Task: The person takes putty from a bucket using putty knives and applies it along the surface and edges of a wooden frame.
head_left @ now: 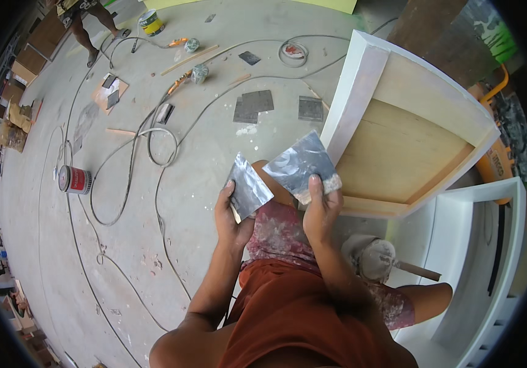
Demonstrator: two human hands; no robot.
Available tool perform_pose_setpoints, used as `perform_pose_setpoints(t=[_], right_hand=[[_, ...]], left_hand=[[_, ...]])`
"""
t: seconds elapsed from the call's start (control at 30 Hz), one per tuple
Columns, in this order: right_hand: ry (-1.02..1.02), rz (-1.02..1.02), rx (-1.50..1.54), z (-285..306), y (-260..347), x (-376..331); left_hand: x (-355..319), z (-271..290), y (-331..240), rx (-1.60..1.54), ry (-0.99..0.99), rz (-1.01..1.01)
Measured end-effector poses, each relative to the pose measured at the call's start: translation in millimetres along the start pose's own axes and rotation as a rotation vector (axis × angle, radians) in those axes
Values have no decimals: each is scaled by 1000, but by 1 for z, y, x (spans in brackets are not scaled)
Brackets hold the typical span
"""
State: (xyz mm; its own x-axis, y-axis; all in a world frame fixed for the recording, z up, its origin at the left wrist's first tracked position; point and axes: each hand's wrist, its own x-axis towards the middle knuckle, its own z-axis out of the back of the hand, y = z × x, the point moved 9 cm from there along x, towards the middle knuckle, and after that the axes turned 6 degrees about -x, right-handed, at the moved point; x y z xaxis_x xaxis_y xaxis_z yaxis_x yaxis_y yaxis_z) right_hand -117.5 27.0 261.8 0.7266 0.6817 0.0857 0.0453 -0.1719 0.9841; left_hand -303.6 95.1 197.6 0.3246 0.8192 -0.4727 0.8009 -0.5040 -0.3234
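My left hand [233, 214] grips a thin, shiny metal putty scraper [249, 189] by its lower left edge, thumb on its face. A second, wider metal putty scraper [300, 161] is pinched in my right hand [323, 207], with the thumb pressed on its near corner. Pale putty [332, 183] sticks to that scraper's lower right edge. Both plates are held up in front of my knees, tilted and slightly apart. Just right of my right hand stands a white-edged wooden panel frame [411, 135], its bare plywood side showing.
A white cabinet carcass [503, 208] lies at the right. By my leg is a putty-smeared container [374, 257] with a stick handle. Cables [130, 178], sandpaper sheets [257, 101] and a paint can [75, 180] lie on the floor. Another person's legs [82, 37] show far left.
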Motion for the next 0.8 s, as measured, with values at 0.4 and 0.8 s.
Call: perform_pose_setpoints(t=[0.4, 0.8], right_hand=[[189, -80, -268, 0, -31, -1], [476, -109, -229, 25, -50, -6]], left_hand=[[0, -11, 18, 44, 24, 4], [22, 6, 41, -200, 117, 17]])
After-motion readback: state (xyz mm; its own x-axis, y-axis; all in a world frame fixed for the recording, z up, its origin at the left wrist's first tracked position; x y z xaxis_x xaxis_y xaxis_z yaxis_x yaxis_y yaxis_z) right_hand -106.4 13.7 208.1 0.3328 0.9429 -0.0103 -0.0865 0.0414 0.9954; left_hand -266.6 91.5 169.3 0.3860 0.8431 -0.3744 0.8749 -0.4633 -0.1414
